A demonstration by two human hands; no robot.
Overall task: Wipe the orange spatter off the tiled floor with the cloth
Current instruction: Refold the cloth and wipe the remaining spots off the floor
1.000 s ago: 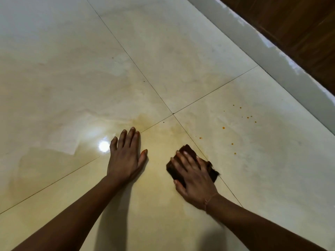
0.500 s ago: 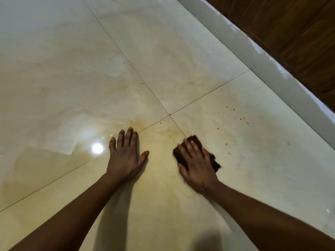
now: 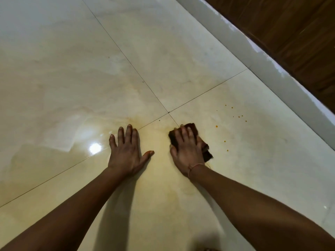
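Observation:
My right hand presses a folded dark brown cloth flat on the glossy cream tiled floor, just right of where four tiles meet. Most of the cloth is hidden under the hand; its far edge and right corner stick out. Small orange spatter drops dot the tile to the right of the cloth, with more drops farther off and two near drops. My left hand lies flat on the floor, fingers spread, holding nothing, a hand's width left of the cloth.
A pale skirting strip runs diagonally along the right, with dark wood panelling behind it. A lamp's bright reflection shines on the tile left of my left hand. A faint yellowish smear covers the tile between my arms.
My right hand has slid the cloth forward and slightly right, closer to the tile junction and the orange drops. My left hand has stayed planted on the floor.

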